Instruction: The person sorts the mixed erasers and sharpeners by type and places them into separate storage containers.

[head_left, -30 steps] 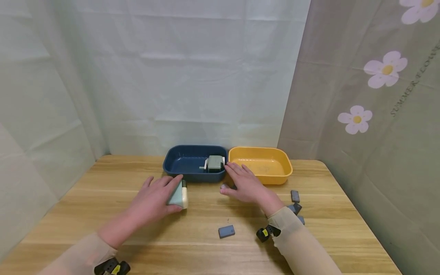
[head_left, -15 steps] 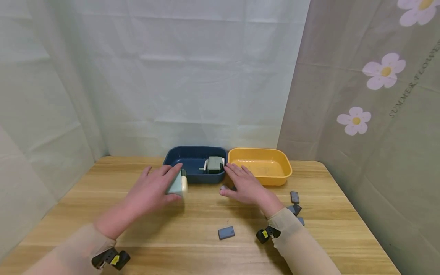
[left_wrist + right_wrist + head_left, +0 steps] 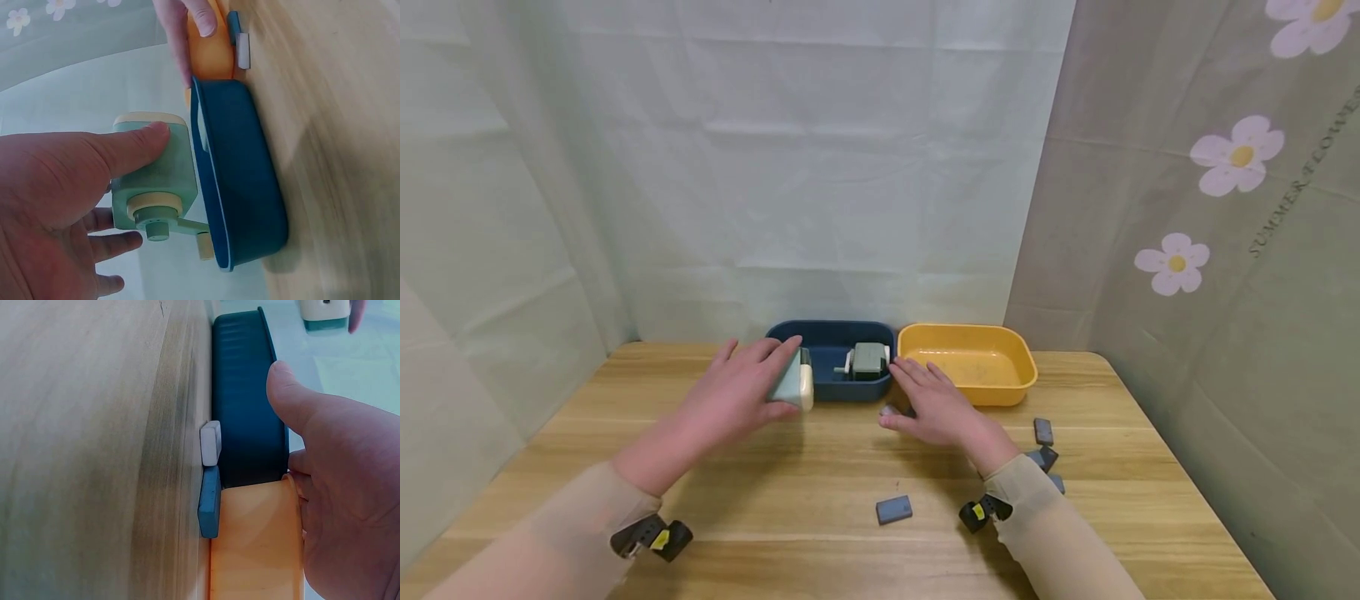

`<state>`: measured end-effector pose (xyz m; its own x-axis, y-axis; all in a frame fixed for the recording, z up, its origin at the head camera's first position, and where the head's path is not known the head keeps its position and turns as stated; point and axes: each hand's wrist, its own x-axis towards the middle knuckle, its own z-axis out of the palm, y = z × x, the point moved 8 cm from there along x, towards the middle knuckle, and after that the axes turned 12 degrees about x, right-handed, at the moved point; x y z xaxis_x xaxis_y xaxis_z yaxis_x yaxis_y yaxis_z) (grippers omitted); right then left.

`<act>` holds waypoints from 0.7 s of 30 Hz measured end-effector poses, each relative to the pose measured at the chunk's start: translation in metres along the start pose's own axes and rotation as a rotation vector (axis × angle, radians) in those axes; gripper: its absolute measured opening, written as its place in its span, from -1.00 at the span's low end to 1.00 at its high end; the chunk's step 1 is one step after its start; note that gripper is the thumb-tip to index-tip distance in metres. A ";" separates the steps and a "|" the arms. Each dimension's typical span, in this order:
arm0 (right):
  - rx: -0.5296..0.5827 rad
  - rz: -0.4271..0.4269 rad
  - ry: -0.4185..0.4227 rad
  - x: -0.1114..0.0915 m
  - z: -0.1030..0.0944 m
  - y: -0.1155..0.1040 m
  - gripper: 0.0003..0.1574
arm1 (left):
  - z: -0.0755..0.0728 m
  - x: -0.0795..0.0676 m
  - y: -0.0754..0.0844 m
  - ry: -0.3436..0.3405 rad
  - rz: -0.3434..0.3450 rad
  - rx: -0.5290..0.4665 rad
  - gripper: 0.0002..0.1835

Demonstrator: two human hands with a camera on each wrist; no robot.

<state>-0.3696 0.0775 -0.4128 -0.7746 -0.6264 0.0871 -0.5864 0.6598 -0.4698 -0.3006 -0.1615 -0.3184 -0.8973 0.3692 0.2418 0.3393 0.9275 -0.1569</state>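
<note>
- The left hand [image 3: 730,392] is clamped on a green crank device [image 3: 156,169], thumb across one face, holding it up beside the rim of the blue tray [image 3: 850,391]; whether they touch is unclear.
- The right hand [image 3: 934,407] has its fingers extended, thumb apart, where the blue and yellow trays [image 3: 1000,395] meet.
- A second crank device [image 3: 869,358] sits inside the blue tray, at its right end.
- One grey block [image 3: 894,509] lies on the bench [image 3: 820,517], nearer the person.
</note>
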 end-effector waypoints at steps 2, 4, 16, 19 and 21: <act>0.002 0.002 -0.002 0.000 0.000 0.000 0.17 | -0.001 0.003 -0.001 -0.002 -0.001 -0.004 0.11; -0.004 0.007 -0.003 0.000 0.000 0.000 0.18 | -0.002 0.006 -0.002 0.000 0.000 -0.006 0.12; -0.011 0.007 -0.005 0.000 0.000 0.000 0.18 | -0.003 0.025 -0.008 -0.028 -0.007 0.019 0.09; -0.019 0.006 -0.004 0.000 0.000 -0.001 0.19 | -0.003 0.029 -0.009 -0.028 -0.006 0.029 0.09; -0.027 0.006 -0.005 0.000 0.000 0.000 0.19 | -0.003 0.032 -0.010 -0.029 -0.007 0.034 0.10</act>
<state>-0.3696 0.0775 -0.4123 -0.7772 -0.6242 0.0799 -0.5878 0.6748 -0.4462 -0.3318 -0.1587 -0.3061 -0.9076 0.3606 0.2150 0.3240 0.9273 -0.1876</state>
